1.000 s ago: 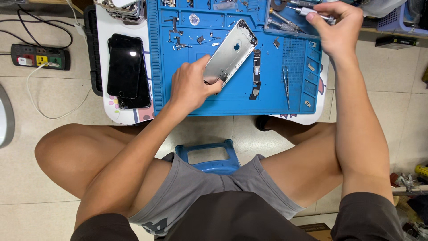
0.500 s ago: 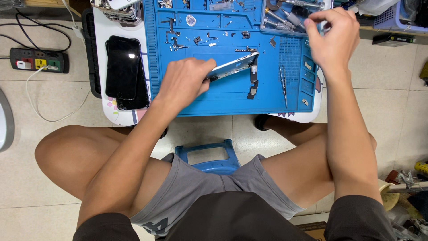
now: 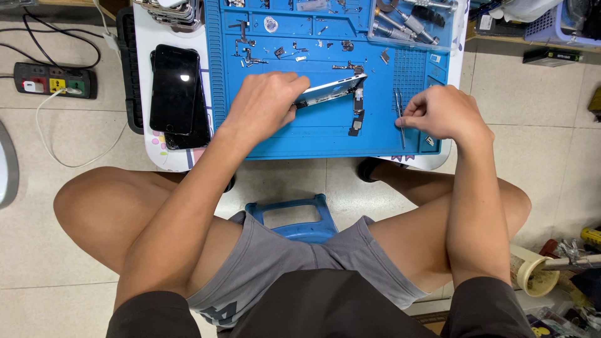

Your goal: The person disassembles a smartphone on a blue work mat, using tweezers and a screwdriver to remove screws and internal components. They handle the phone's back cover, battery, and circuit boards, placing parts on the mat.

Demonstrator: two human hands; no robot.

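Note:
My left hand [image 3: 266,103] grips a silver phone housing [image 3: 332,89] by its near end and holds it tilted on edge over the blue work mat [image 3: 313,141]. A dark flex part [image 3: 357,111] lies on the mat just below the housing's far end. My right hand [image 3: 438,112] rests at the mat's right side, its thumb and forefinger pinched on a pair of thin metal tweezers [image 3: 399,103] that lie on the mat.
A black phone screen [image 3: 175,87] lies on the white table left of the mat. Small screws and parts are scattered over the mat's back. A clear tray of screwdrivers [image 3: 407,22] sits back right. A power strip [image 3: 53,80] lies on the floor, and a blue stool [image 3: 294,216] stands between my knees.
My right hand came down from the tool tray at the back right to the tweezers. My left hand turned the housing from flat up onto its edge.

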